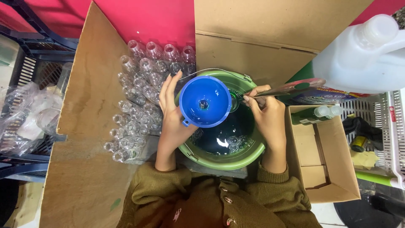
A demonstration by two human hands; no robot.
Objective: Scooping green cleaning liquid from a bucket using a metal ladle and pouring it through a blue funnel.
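Note:
A green bucket [249,154] of dark green liquid stands right in front of me. Over its left side my left hand [171,114] holds a blue funnel [205,101]; what sits under the funnel is hidden. My right hand [266,112] is shut on the long handle of a ladle [291,88] at the bucket's right rim; the ladle's bowl is mostly hidden behind the funnel. Several empty clear plastic bottles [141,90] lie packed together left of the bucket, beside my left hand.
A large white jug [365,57] stands at the upper right. An open cardboard box [327,158] on the right holds a filled green bottle [316,114]. A cardboard sheet [84,126] lies left, a tall carton [261,38] behind the bucket, crates at both sides.

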